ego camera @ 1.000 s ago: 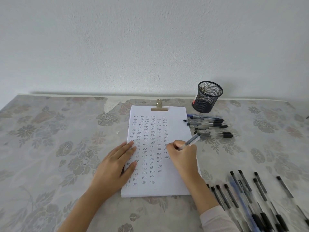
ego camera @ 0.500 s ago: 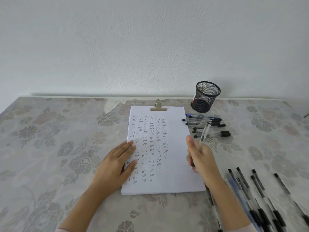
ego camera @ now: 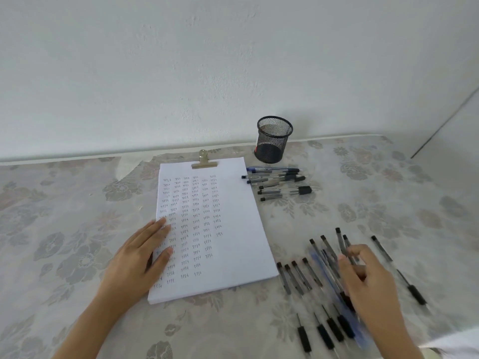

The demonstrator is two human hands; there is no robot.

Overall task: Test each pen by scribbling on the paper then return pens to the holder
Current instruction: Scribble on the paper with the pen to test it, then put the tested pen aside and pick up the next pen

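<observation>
Two bare hands, one pad, one holder and two lots of pens, all on a bench (ego camera: 77, 229) covered with a pale floral cloth.

1. Left hand (ego camera: 145, 257). The forearm comes in from the lower left edge. The palm faces down with the fingers straight and close together and the thumb angled out. It rests flat on the left margin of the pad.

2. Right hand (ego camera: 368, 278). The forearm comes in from the lower right, with a white sleeve (ego camera: 453, 343) at the corner. The hand is blurred and held over the near lot of pens, fingers bent and thumb raised. A pen shaft runs between thumb and fingers, but it cannot be told whether it is pinched or merely lies beneath.

3. White paper pad (ego camera: 233, 242). It lies flat at the bench centre, held at its top edge by a brass-coloured bulldog clip (ego camera: 204, 161). Columns of small handwritten marks cover its left and middle.

4. Black round wire-mesh pen holder (ego camera: 274, 139). It stands upright at the back against the white wall (ego camera: 181, 60), just beyond the pad's top right corner.

5. Far lot of clear-barrelled pens (ego camera: 280, 182). They lie crosswise in front of the holder, just beside the pad's top right edge.

6. Near lot of black-capped pens (ego camera: 298, 278). They are fanned lengthwise to the right of the pad's lower corner, with one translucent blue pen (ego camera: 324, 268) among them. A single black-gripped pen (ego camera: 396, 270) lies apart on the right.
</observation>
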